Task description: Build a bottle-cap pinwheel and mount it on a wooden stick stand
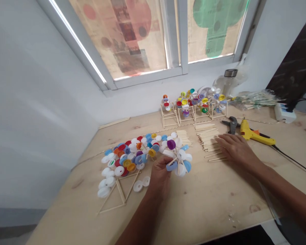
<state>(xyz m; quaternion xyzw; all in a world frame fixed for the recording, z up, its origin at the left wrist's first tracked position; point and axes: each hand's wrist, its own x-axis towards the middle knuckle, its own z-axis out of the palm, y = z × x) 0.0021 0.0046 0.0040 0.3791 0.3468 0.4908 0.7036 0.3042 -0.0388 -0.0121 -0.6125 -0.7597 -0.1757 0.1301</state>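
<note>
My left hand (160, 175) is closed on a small wheel made of bottle caps and sticks (180, 156), held up over the table. Its caps are white, blue and purple, set around a white hub. Over to the right, my right hand (236, 147) lies palm down at the edge of a pile of short wooden sticks (209, 139), fingers stretched out over their ends. Left of my left hand spreads a heap of colourful bottle caps (127, 158). In front of that heap lies a stick frame (121, 194), with two white caps (142, 183) beside it.
Finished stick stands with cap wheels (193, 105) line the wall. A yellow glue gun (255, 133) and a dark cutter (233, 125) lie right of the sticks. Farther right are a bagged bundle of sticks (257, 98) and a power strip (285, 113). A bottle (228, 83) stands behind.
</note>
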